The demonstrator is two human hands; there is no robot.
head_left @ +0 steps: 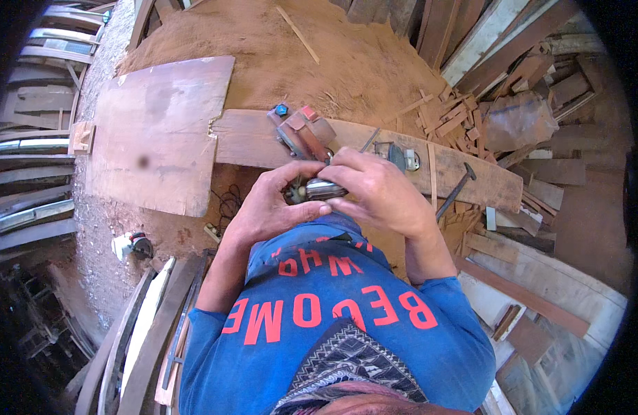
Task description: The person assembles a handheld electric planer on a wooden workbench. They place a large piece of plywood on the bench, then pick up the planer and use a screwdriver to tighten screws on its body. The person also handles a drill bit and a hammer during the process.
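Close in front of my body, both hands come together around a shiny dark metal piece (pixel 324 189) with a rounded body; its exact kind is hard to make out. My left hand (pixel 272 206) curls round its left end, thumb pressed against it. From the right, my right hand (pixel 380 188) grips the same piece with bent fingers. Just beyond them, a dusty red and grey power tool (pixel 306 133) lies on a long wooden plank (pixel 246 142). A blue knob (pixel 281 109) sits at its far left. My fingers hide part of the held piece.
On the plank's right are a green-grey tool (pixel 400 156) and a dark hammer (pixel 459 188). A wide board (pixel 160 131) adjoins its left end. Sawdust (pixel 263 48) covers the ground beyond. Wood scraps (pixel 464 124) pile up at right. A white power tool (pixel 131 245) lies at left.
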